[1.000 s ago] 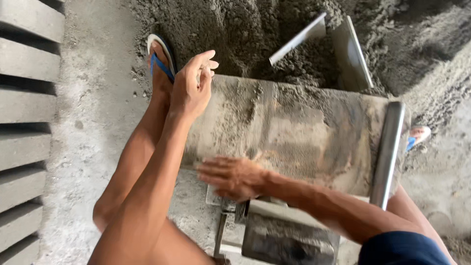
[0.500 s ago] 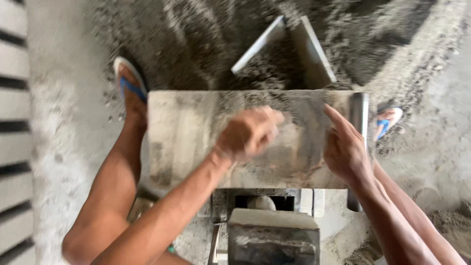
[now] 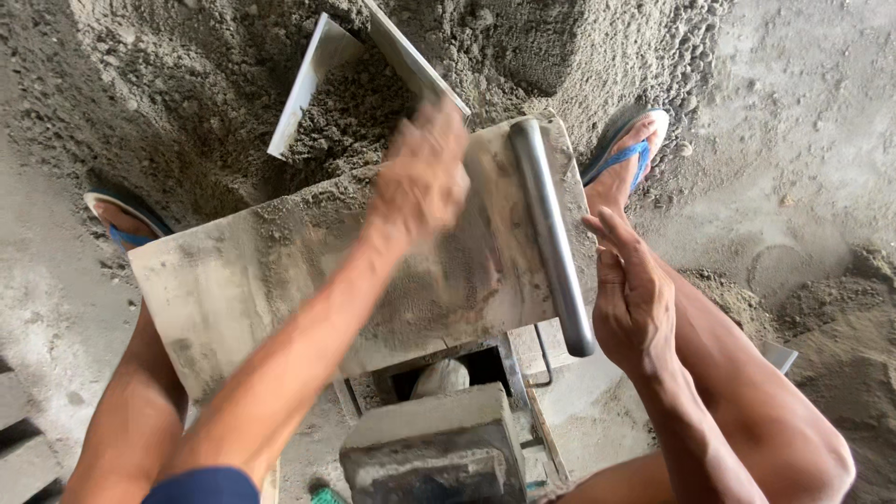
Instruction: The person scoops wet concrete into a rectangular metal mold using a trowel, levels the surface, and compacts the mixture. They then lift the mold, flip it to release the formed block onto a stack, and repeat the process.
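Note:
A flat grey metal plate [image 3: 252, 280], dusted with dark sand, lies across the top of a block-making machine. A round steel handle bar [image 3: 551, 233] runs along the plate's right edge. My left hand [image 3: 420, 177] is blurred with motion over the plate's far right part, close to the bar, and seems to hold nothing. My right hand [image 3: 630, 289] has its fingers apart, just right of the bar near its lower end; I cannot tell if it touches the bar.
A heap of dark sand [image 3: 187, 84] lies beyond the plate with a bent metal sheet [image 3: 364, 65] stuck in it. My feet in blue sandals [image 3: 625, 149] stand either side. Below the plate sits the machine's mould opening [image 3: 448, 373] and a grey block [image 3: 434, 448].
The view has swung, so the plate now sits tilted. My left hand swept across the plate to its far right. My right hand moved off the plate to beside the bar.

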